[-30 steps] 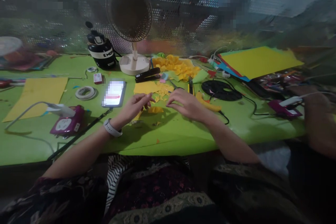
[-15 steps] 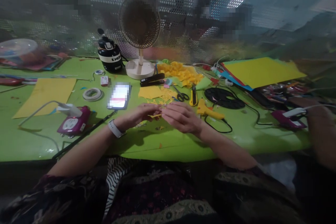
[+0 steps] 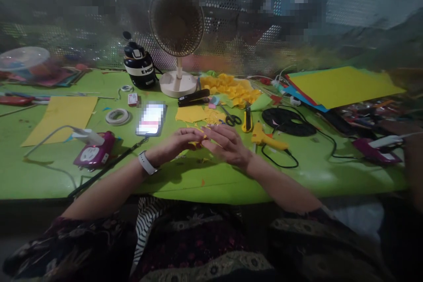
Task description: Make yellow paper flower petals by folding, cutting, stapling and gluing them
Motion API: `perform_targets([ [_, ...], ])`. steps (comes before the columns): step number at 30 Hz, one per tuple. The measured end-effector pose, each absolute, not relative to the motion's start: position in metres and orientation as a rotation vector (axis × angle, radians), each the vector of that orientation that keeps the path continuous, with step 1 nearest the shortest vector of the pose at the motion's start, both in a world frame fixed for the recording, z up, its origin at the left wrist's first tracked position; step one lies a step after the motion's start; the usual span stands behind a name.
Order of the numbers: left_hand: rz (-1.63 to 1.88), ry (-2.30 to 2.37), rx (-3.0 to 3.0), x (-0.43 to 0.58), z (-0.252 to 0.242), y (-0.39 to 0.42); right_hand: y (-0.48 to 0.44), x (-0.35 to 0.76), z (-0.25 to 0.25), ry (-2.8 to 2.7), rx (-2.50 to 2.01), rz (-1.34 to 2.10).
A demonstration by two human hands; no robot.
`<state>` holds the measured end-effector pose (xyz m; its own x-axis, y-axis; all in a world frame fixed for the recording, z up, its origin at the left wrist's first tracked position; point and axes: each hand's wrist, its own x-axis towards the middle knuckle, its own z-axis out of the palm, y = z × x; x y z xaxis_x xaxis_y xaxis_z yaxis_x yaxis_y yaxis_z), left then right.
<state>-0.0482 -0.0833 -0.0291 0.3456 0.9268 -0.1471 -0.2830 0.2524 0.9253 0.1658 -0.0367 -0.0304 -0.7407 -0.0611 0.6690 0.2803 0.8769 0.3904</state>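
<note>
My left hand and my right hand meet over the front middle of the green table. Between their fingertips is a small piece of yellow paper, mostly hidden. Both hands have fingers closed on it, the right one's fingers slightly fanned. Just beyond them lie yellow paper scraps and a yellow paper sheet. Dark-handled scissors, a yellow box cutter and a yellow glue gun are close to my right hand. A lit phone lies beyond my left wrist.
A fan, a black bottle and a black stapler stand or lie at the back, near yellow paper petals. A tape roll and purple adapter are left. Coloured sheets lie right; another person's arm shows there.
The yellow paper has turned in my fingers, and less of it sticks out below them. My right fingers have spread a little. The view has shifted slightly.
</note>
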Motion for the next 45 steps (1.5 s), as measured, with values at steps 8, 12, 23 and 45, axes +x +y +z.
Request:
perform_targets([
  [8,1.13,0.907,1.041,-0.049,-0.037,-0.081,-0.036,0.161,-0.032,-2.234,-0.298,-0.472],
  [12,1.353,1.061,1.538,-0.049,-0.032,-0.084,-0.04,0.16,-0.027,-2.028,-0.464,-0.116],
  [23,1.419,1.143,2.2,-0.047,-0.033,-0.091,-0.05,0.157,-0.018,-2.039,-0.519,0.097],
  [45,1.267,0.857,0.941,-0.035,-0.038,-0.093,-0.043,0.15,-0.036,-2.253,-0.367,-0.424],
])
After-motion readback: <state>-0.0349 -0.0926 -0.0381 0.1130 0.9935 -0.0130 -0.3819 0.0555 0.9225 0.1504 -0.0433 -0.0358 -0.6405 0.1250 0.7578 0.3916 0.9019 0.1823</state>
